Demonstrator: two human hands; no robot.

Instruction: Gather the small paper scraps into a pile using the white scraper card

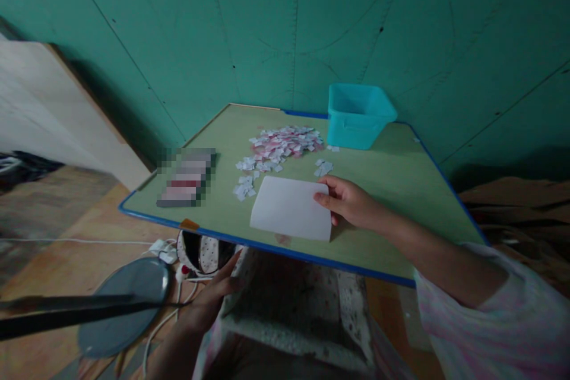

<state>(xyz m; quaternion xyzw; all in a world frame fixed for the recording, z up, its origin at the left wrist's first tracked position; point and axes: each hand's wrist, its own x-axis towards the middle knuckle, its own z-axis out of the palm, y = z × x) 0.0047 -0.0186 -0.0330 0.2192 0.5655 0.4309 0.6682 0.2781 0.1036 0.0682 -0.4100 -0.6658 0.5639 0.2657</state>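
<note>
A green wall (267,24), scored with dark lines and specks, spans the background. Before it we see a pale green table (396,184) with blue edging, and at left a white panel (62,101) leaning at a slant. Below the table's left side is a round grey disc (129,276), crossed by dark straps. A turquoise plastic bin (351,132) stands upright at the table's far right, its open mouth facing up. A white sheet of paper (287,208), slightly curved, is over the near middle of the tabletop; we cannot tell whether it touches the surface. A pixelated oblong object (187,178) lies to its left, well apart. The right hand (350,203) pinches the sheet's right edge, thumb on top and the other fingers bent around the edge. The left hand (222,285) is below the table's near edge; we cannot tell whether its fingers grip anything. Beyond the sheet we find a heap of small paper pieces (287,143), white and pinkish, with loose clusters nearer the sheet and a few scraps beside the bin.
</note>
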